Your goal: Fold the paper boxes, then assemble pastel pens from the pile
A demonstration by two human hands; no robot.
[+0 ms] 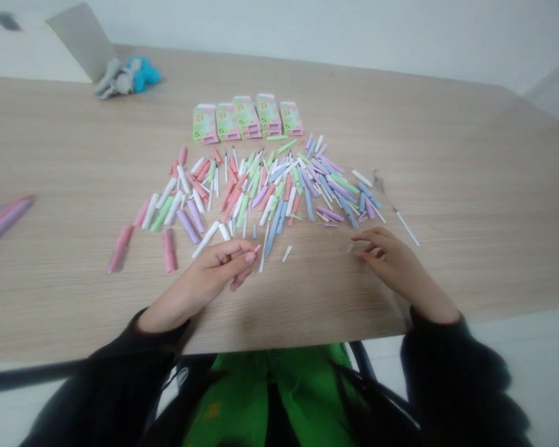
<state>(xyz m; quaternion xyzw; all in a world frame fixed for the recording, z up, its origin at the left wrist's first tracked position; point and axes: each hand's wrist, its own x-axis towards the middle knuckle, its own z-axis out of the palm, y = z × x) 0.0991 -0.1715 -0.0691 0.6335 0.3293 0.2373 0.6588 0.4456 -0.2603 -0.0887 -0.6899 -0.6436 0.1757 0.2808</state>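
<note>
Pastel paper sticks (265, 186) heaped on desk (466, 155); left hand (218, 270) pinches pink stick (256, 249) below heap, right hand (391, 256) curled beside white scrap (349, 248), grip unclear.

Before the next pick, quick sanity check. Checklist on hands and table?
1. Left hand pinching the small pink piece: ok.
2. Right hand holding something: cannot tell; the small white piece lies at its fingers.
3. Pile of pastel sticks on the wooden table sorted by colour: not ok, colours mixed.
4. Five boxes in a row beyond the pile: ok.
5. Hands clear of the boxes: ok.
</note>
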